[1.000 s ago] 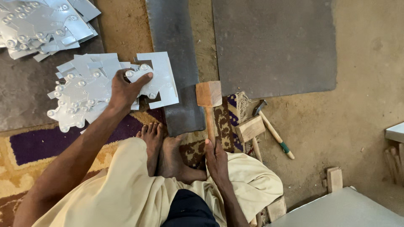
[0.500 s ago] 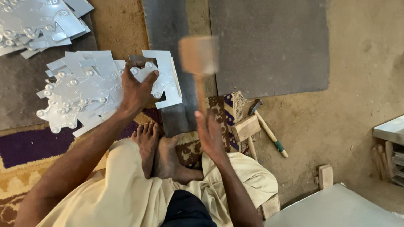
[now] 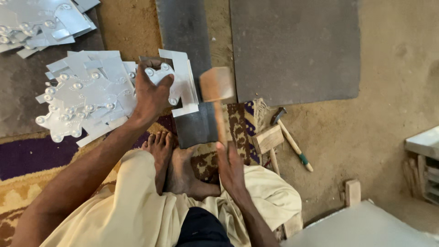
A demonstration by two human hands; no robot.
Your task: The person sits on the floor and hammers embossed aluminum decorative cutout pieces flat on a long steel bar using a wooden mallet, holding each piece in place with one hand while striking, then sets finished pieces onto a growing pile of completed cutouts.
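**Mallet head beside the held metal piece**

The left hand (image 3: 151, 93) presses a white cut-out metal piece (image 3: 180, 84) flat on the dark steel block (image 3: 187, 32). The right hand (image 3: 231, 169), closed around the handle, holds the wooden mallet (image 3: 217, 87), its long axis running from the hand towards the block, head just right of the piece.

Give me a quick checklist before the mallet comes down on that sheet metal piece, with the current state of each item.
1. Wooden mallet gripped by the right hand: ok.
2. Embossed sheet metal piece pinned by the left hand: ok.
3. Piece lying over the dark steel slab: ok.
4. Left fingers clear of the strike spot: cannot tell, mallet head blurred.
5. Bare feet away from the slab's near end: not ok, close to it.
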